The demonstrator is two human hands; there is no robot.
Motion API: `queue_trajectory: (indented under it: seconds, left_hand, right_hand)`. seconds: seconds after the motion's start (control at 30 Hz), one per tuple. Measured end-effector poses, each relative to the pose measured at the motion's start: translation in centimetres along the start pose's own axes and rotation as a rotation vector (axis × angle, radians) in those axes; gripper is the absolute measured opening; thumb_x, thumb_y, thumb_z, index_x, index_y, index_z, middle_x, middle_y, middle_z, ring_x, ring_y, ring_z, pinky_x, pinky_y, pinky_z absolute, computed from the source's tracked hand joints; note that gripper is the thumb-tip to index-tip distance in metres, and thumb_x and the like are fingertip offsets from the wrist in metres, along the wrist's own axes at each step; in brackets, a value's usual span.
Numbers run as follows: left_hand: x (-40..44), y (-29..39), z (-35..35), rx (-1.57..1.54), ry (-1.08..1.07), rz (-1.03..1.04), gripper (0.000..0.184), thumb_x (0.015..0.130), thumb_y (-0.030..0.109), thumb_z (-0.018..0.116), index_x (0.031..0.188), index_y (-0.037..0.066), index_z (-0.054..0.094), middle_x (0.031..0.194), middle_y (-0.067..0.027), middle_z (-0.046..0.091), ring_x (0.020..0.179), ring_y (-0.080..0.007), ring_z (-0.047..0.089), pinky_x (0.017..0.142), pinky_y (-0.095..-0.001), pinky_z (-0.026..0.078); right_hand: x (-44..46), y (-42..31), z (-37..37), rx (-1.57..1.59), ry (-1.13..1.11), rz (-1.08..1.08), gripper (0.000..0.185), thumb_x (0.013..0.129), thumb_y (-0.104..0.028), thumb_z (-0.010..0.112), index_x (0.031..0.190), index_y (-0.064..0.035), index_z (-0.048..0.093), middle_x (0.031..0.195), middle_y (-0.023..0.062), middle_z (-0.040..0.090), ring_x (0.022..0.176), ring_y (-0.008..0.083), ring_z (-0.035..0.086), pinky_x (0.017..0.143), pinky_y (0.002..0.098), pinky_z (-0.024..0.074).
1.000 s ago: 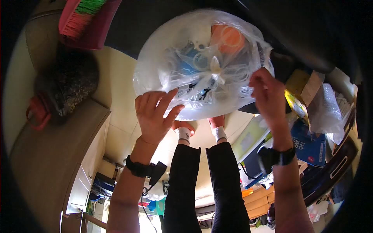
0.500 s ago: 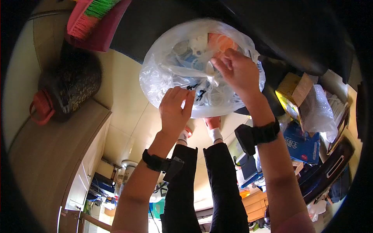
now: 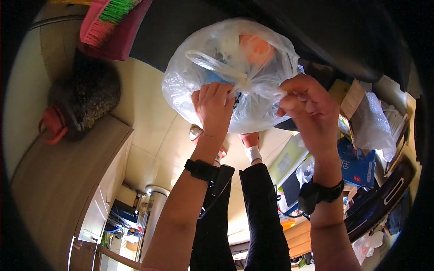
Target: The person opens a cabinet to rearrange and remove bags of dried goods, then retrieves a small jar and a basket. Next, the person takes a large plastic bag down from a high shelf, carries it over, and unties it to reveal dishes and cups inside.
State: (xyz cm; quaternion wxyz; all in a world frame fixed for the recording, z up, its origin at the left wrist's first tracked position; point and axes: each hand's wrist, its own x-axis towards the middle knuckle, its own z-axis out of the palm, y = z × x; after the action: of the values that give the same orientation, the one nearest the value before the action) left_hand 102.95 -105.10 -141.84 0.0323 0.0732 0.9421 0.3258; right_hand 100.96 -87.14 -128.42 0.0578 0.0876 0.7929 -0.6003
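A full, translucent white plastic bag (image 3: pixel 190 86) bulges at the top centre, with orange and blue things showing through it. Its gathered knot (image 3: pixel 244 85) lies near the middle, and a loop of plastic stands up to the left of it. My left hand (image 3: pixel 213 106) is closed on the plastic just left of the knot. On the right, my right hand (image 3: pixel 307 101) pinches a stretched end of the bag between thumb and fingers. Both wrists carry black straps with small devices.
A pink dustpan with a green and red brush (image 3: pixel 110 27) is at the upper left, above a dark bottle with a red handle (image 3: pixel 54 124). A wooden cabinet (image 3: pixel 68 180) stands left. Boxes and bubble wrap (image 3: pixel 373 126) crowd the right.
My right hand has moved from over the knot out to the right, drawing plastic with it. My left hand has come up and right to the knot and closed on the bag.
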Motion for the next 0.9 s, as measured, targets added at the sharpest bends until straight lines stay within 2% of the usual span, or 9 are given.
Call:
queue_trajectory:
  seconds: [0.07,0.13,0.2,0.27,0.47,0.53,0.67,0.8,0.9]
  left_hand:
    - [-0.3,0.1,-0.4,-0.025,0.025,0.002,0.018,0.071,0.013,0.072,0.087,0.012,0.064,0.083,-0.0008,0.060,0.083,-0.0236,0.056,0.078,-0.0383,0.038]
    - [-0.3,0.0,-0.7,-0.028,0.006,0.010,0.018,0.072,0.014,0.073,0.087,0.012,0.064,0.083,-0.0014,0.060,0.082,-0.0237,0.056,0.077,-0.0383,0.038]
    - [-0.1,-0.3,-0.9,-0.034,-0.015,0.015,0.018,0.073,0.015,0.073,0.087,0.011,0.064,0.082,-0.0020,0.060,0.081,-0.0239,0.055,0.077,-0.0383,0.039]
    - [0.3,-0.5,-1.3,-0.173,-0.139,-0.003,0.021,0.069,0.018,0.076,0.083,0.011,0.062,0.084,-0.0030,0.060,0.083,-0.0238,0.055,0.078,-0.0400,0.038]
    - [3.2,0.1,-3.4,-0.317,-0.384,-0.246,0.033,0.070,0.027,0.081,0.073,0.004,0.058,0.067,-0.0075,0.060,0.067,-0.0207,0.058,0.064,-0.0321,0.046]
    - [4.2,0.5,-4.0,-0.209,-0.331,-0.005,0.032,0.068,0.033,0.080,0.065,0.009,0.058,0.064,-0.0031,0.060,0.067,-0.0220,0.059,0.070,-0.0381,0.043]
    - [3.9,1.8,-2.8,-0.013,-0.236,0.306,0.031,0.067,0.022,0.079,0.090,0.012,0.061,0.075,-0.0048,0.061,0.079,-0.0236,0.060,0.080,-0.0376,0.043]
    - [4.0,1.2,-2.6,0.241,-0.226,0.276,0.025,0.071,0.018,0.075,0.091,0.018,0.060,0.073,0.0028,0.061,0.078,-0.0181,0.061,0.085,-0.0402,0.040]
    - [3.1,-2.0,-4.2,0.261,-0.028,0.178,0.019,0.074,0.010,0.069,0.091,0.016,0.061,0.065,0.0021,0.060,0.059,-0.0158,0.061,0.082,-0.0386,0.043]
  right_hand:
    - [-0.6,2.2,-1.0,0.133,0.008,0.155,0.010,0.085,-0.012,0.066,0.089,-0.0043,0.061,0.070,0.0029,0.058,0.064,0.0062,0.056,0.057,0.0211,0.0438]
    - [-0.6,7.2,-2.2,-0.323,0.185,0.245,0.013,0.083,-0.010,0.067,0.094,-0.0056,0.062,0.079,0.0060,0.063,0.065,0.0099,0.061,0.060,0.0233,0.0484]
    - [-1.1,9.0,-0.6,-0.478,0.057,0.116,0.021,0.079,-0.012,0.070,0.098,-0.0072,0.063,0.092,0.0093,0.065,0.075,0.0192,0.065,0.068,0.0317,0.0523]
    - [-0.9,8.9,2.6,-0.651,-0.015,-0.244,0.033,0.070,-0.023,0.076,0.097,-0.0080,0.063,0.096,0.0125,0.062,0.093,0.0324,0.060,0.083,0.0417,0.0484]
    - [-0.9,11.3,5.1,-0.919,-0.145,-0.018,0.019,0.070,-0.020,0.070,0.081,-0.0099,0.058,0.073,0.0089,0.058,0.075,0.0292,0.059,0.068,0.0414,0.0450]
    - [-1.7,10.6,3.9,-0.810,-0.005,-0.174,0.020,0.072,-0.018,0.069,0.080,-0.0092,0.053,0.073,0.0079,0.056,0.074,0.0296,0.058,0.067,0.0420,0.0442]
    - [-1.4,8.4,1.8,-0.715,-0.074,-0.158,0.020,0.074,-0.016,0.067,0.080,-0.0089,0.050,0.073,0.0070,0.055,0.073,0.0297,0.057,0.067,0.0424,0.0434]
    - [-1.3,8.2,0.1,-0.770,-0.089,-0.324,0.018,0.075,-0.012,0.067,0.082,-0.0091,0.051,0.076,0.0075,0.053,0.072,0.0305,0.055,0.067,0.0426,0.0421]
    - [-3.9,10.4,-3.4,-0.816,-0.009,-0.259,0.016,0.077,-0.009,0.065,0.086,-0.0090,0.052,0.081,0.0087,0.054,0.076,0.0315,0.056,0.068,0.0422,0.0425]
